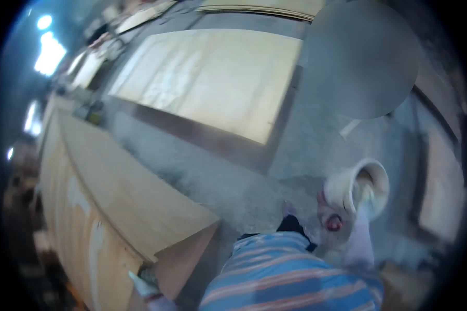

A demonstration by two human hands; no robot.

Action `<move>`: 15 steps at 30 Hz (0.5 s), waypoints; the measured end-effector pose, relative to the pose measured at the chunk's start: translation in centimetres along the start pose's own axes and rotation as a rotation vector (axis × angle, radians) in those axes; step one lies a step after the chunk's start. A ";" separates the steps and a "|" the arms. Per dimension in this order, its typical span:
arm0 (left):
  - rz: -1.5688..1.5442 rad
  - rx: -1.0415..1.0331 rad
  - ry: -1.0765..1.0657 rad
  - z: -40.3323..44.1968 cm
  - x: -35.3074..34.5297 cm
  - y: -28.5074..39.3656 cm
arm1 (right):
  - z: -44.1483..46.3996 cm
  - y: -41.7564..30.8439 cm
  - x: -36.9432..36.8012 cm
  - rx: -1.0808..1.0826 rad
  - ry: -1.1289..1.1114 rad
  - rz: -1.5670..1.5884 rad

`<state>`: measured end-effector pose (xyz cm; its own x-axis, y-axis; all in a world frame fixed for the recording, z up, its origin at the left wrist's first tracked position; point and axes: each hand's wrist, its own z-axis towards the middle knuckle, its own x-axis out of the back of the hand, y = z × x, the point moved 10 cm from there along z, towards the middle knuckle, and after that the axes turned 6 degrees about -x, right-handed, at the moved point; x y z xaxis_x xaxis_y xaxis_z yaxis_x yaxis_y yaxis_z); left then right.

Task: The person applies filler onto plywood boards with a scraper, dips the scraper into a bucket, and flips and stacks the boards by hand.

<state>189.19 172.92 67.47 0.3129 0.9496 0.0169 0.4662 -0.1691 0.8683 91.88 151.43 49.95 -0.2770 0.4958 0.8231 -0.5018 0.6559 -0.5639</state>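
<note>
My left hand (144, 286), pale at the fingers, is at the lower left beside the corner of a wooden panel (114, 254). Its visible fingers stretch out against the panel's edge, with nothing seen in them. My right arm reaches down to a white bucket (339, 192) tilted on its side at the right. At the bucket's mouth is my right hand (367, 198), pale and blurred; its fingers cannot be made out. A red round object (333, 223) lies close to the bucket's lower side.
A large pale sheet (218, 78) lies ahead on the grey floor. Another wooden board (124, 176) joins the panel at the left. Stacked sheets (264, 8) are at the top. A board (441, 186) stands at the far right. A blurred round patch hides the upper right.
</note>
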 end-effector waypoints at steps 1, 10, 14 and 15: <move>0.077 0.005 0.014 -2.2 -1.9 1.5 | 0.9 1.3 -1.8 0.004 -0.036 -0.003; 0.037 -0.129 0.135 1.8 1.3 6.8 | -22.4 -7.3 -29.2 0.193 -1.152 0.055; 0.064 -0.009 -0.059 5.2 -0.5 6.0 | -31.7 -16.0 -35.0 0.380 -1.454 -0.117; 0.195 -0.099 0.095 8.3 1.0 5.2 | -32.9 -17.9 -37.6 0.395 -1.446 -0.147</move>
<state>198.82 170.83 67.87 0.3078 0.9228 0.2316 0.3195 -0.3296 0.8884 138.24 139.78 26.92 -0.6342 -0.6862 0.3563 -0.7129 0.3406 -0.6130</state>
